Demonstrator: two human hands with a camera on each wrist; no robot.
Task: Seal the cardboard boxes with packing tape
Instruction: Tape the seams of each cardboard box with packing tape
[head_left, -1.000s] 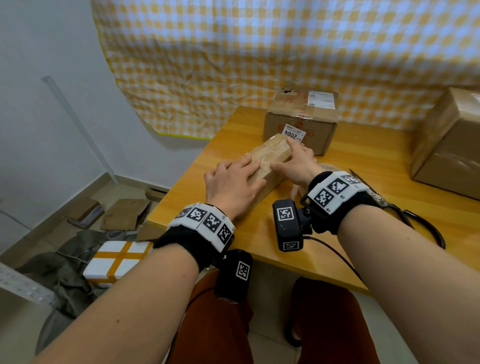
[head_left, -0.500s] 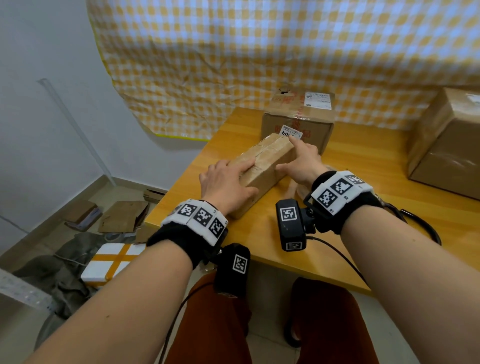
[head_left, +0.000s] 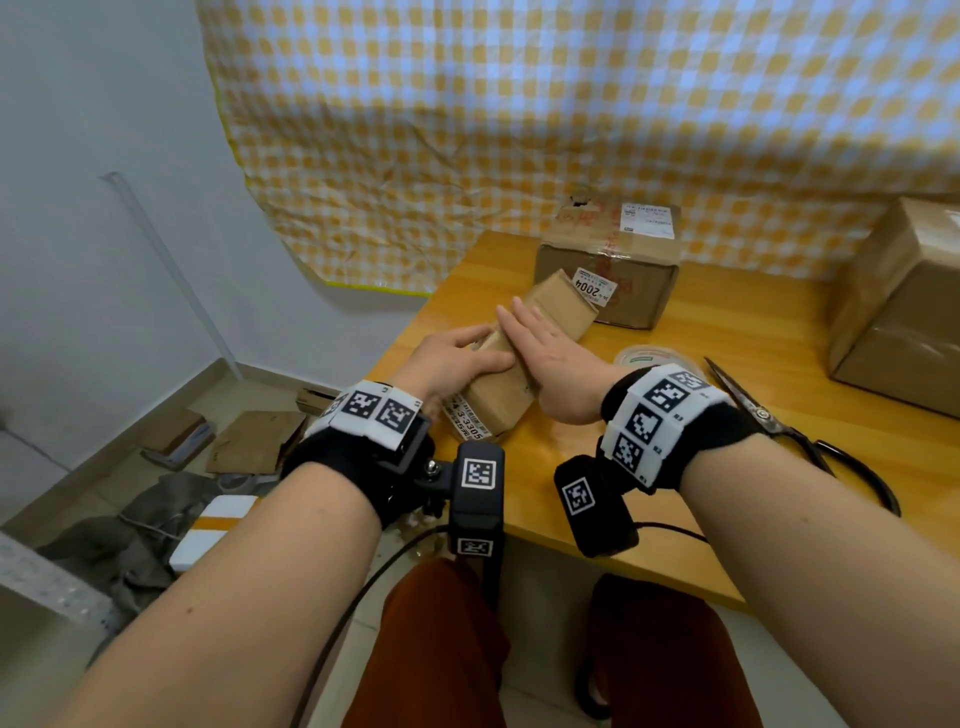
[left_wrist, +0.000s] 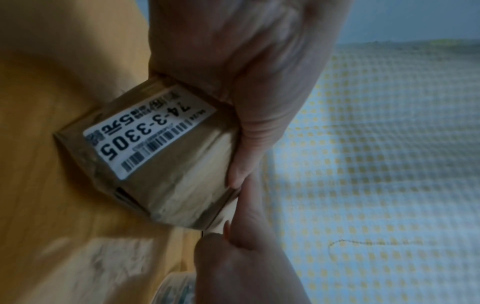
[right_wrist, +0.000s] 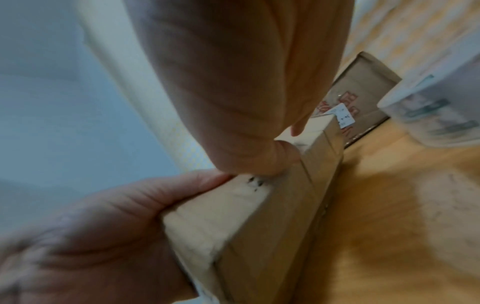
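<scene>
A long narrow cardboard box (head_left: 563, 306) lies slantwise on the yellow table (head_left: 701, 457), its near end bearing a white label (left_wrist: 145, 133). My left hand (head_left: 452, 358) grips that near end, thumb over the top and fingers down the left side. My right hand (head_left: 545, 348) lies flat on the box top with straight fingers, pressing on it. In the right wrist view the right hand (right_wrist: 233, 82) rests on the glossy taped top of the box (right_wrist: 272, 216). A tape roll (head_left: 649, 358) lies on the table just right of my right hand.
Black scissors (head_left: 769, 415) lie behind my right wrist. A taped brown box (head_left: 608, 275) stands just behind the long box, and a big box (head_left: 898, 306) stands at the far right. Cardboard scraps (head_left: 260, 441) and a white and orange parcel (head_left: 218, 525) are on the floor at left.
My right hand slid from the far end of the long box back to its middle and now lies flat. The left hand shifted to the near end and grips it.
</scene>
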